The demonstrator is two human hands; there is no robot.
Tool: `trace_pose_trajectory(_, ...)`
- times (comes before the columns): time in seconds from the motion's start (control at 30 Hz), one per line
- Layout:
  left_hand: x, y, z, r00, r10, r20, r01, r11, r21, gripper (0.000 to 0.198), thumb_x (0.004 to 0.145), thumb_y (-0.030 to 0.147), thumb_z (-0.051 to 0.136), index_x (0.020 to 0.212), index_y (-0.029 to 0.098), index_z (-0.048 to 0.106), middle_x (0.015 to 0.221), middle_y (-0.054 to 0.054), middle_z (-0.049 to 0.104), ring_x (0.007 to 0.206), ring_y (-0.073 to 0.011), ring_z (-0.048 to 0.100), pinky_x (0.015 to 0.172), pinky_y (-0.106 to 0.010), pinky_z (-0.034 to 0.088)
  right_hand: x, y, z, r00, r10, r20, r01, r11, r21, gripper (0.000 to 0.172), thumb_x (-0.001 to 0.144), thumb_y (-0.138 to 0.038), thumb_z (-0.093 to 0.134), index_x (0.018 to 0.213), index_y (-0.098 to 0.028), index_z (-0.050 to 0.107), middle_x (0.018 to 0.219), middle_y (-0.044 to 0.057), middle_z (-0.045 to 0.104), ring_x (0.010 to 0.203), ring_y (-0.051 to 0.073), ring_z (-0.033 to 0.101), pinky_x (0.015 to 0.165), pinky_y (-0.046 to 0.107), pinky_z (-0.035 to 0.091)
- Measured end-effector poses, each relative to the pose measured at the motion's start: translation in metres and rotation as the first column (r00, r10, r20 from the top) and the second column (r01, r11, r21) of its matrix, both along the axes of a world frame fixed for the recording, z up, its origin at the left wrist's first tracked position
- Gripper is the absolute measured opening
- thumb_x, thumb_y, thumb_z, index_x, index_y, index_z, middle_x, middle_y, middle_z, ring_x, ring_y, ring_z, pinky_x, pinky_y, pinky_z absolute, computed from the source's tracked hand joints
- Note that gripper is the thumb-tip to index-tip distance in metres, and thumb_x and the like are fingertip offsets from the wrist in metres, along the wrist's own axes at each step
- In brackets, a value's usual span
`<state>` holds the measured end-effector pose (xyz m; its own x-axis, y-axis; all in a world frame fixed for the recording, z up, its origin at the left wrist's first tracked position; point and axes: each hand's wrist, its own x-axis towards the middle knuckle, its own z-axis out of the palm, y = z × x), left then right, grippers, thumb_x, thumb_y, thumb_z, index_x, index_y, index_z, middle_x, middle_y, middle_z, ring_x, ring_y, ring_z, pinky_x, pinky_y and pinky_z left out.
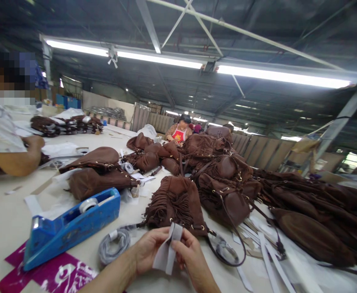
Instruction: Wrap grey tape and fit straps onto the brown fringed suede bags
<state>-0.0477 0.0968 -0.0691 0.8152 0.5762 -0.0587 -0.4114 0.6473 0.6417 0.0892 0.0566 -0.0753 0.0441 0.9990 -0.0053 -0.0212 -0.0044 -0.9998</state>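
Note:
Both my hands are closed on a folded pale grey strip [163,257] of thin sheet material; I cannot tell if it is paper or foam. My left hand [149,249] grips its left side, and my right hand [192,254] pinches its right side between thumb and fingers. Just beyond them lies a brown fringed bag [178,195] with gold eyelets, partly covered by the strip and fingers. A coiled strap wrapped in grey-white material [114,244] rests left of my left hand. The bag's dark thin strap [227,262] loops on the table at right.
A blue tape dispenser [74,226] stands at left beside a purple printed plastic bag [56,272]. Many brown bags [209,146] are heaped ahead, with more brown pieces [312,219] at right. White strips [268,256] lie front right. Co-workers are at the far left and across the table.

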Motion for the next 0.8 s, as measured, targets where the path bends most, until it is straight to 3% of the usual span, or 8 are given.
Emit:
trace_pose_trajectory(0.1, 0.007, -0.005, -0.007, 0.992, 0.107, -0.060, -0.102, 0.992, 0.079, 0.036, 0.065, 0.036, 0.081, 0.088, 0.012, 0.067, 0.077, -0.008, 0.065, 0.064, -0.0197, 0.062, 0.064, -0.031, 0.047, -0.001, -0.001, -0.004, 0.999, -0.025, 0.041, 0.026, 0.999, -0.021, 0.029, 0.066, -0.036, 0.066, 0.087, -0.016, 0.062, 0.047, -0.010, 0.043, 0.034, 0.006, 0.030, 0.033, 0.018, 0.023)
trace_pose_trajectory(0.2, 0.013, -0.007, -0.015, 0.978, 0.179, -0.110, -0.170, 0.982, 0.085, 0.046, 0.055, 0.041, 0.088, 0.082, 0.011, 0.068, 0.074, -0.008, 0.065, 0.067, -0.0172, 0.061, 0.065, -0.025, 0.044, -0.001, 0.001, -0.006, 0.997, -0.066, 0.050, 0.063, 0.996, 0.060, 0.025, 0.065, -0.034, 0.068, 0.082, -0.016, 0.063, 0.056, -0.006, 0.052, 0.045, 0.009, 0.041, 0.042, 0.020, 0.032)
trace_pose_trajectory(0.3, 0.015, -0.007, -0.018, 0.961, 0.234, -0.150, -0.222, 0.971, 0.091, 0.048, 0.052, 0.042, 0.089, 0.077, 0.008, 0.068, 0.072, -0.008, 0.065, 0.069, -0.0164, 0.061, 0.065, -0.022, 0.043, 0.003, -0.001, -0.003, 0.982, -0.093, 0.167, 0.074, 0.991, 0.112, 0.017, 0.066, -0.029, 0.067, 0.076, -0.015, 0.064, 0.059, -0.005, 0.052, 0.054, 0.010, 0.043, 0.049, 0.020, 0.034)
trace_pose_trajectory(0.4, 0.015, -0.008, -0.017, 0.944, 0.277, -0.181, -0.260, 0.959, 0.111, 0.047, 0.050, 0.041, 0.090, 0.075, 0.008, 0.067, 0.068, -0.008, 0.065, 0.066, -0.0167, 0.061, 0.064, -0.024, 0.044, 0.009, -0.006, 0.006, 0.975, 0.030, 0.220, -0.042, 0.998, 0.048, 0.018, 0.067, -0.026, 0.063, 0.080, -0.015, 0.064, 0.058, -0.006, 0.050, 0.051, 0.009, 0.041, 0.046, 0.019, 0.032)
trace_pose_trajectory(0.47, 0.015, -0.009, -0.016, 0.942, 0.282, -0.183, -0.261, 0.956, 0.131, 0.045, 0.054, 0.041, 0.088, 0.076, 0.009, 0.066, 0.064, -0.006, 0.063, 0.059, -0.0162, 0.060, 0.060, -0.025, 0.044, 0.012, -0.009, 0.010, 0.982, 0.133, 0.137, -0.128, 0.991, -0.045, 0.020, 0.072, -0.031, 0.058, 0.084, -0.016, 0.061, 0.059, -0.005, 0.052, 0.046, 0.008, 0.043, 0.040, 0.018, 0.032)
trace_pose_trajectory(0.53, 0.016, -0.009, -0.016, 0.944, 0.278, -0.180, -0.253, 0.956, 0.147, 0.042, 0.060, 0.043, 0.084, 0.078, 0.011, 0.064, 0.061, -0.004, 0.062, 0.052, -0.0155, 0.058, 0.055, -0.026, 0.042, 0.012, -0.010, 0.011, 0.984, 0.154, 0.090, -0.143, 0.983, -0.115, 0.025, 0.077, -0.041, 0.053, 0.084, -0.017, 0.058, 0.059, -0.004, 0.054, 0.041, 0.009, 0.045, 0.034, 0.018, 0.030)
trace_pose_trajectory(0.63, 0.018, -0.009, -0.019, 0.937, 0.284, -0.204, -0.262, 0.956, 0.128, 0.041, 0.061, 0.042, 0.083, 0.081, 0.013, 0.062, 0.060, -0.003, 0.061, 0.050, -0.0162, 0.058, 0.053, -0.027, 0.043, 0.009, -0.005, 0.006, 0.975, 0.057, 0.216, -0.046, 0.997, -0.058, 0.029, 0.078, -0.046, 0.051, 0.080, -0.018, 0.058, 0.050, -0.005, 0.052, 0.036, 0.011, 0.044, 0.032, 0.019, 0.028)
trace_pose_trajectory(0.8, 0.021, -0.010, -0.018, 0.882, 0.336, -0.330, -0.292, 0.940, 0.177, 0.042, 0.058, 0.040, 0.082, 0.084, 0.016, 0.061, 0.063, -0.003, 0.064, 0.053, -0.0172, 0.059, 0.053, -0.028, 0.047, 0.012, -0.002, 0.001, 0.949, -0.033, 0.313, 0.007, 0.996, 0.086, 0.025, 0.076, -0.036, 0.057, 0.057, -0.020, 0.052, 0.046, -0.005, 0.049, 0.047, 0.012, 0.046, 0.047, 0.022, 0.033)
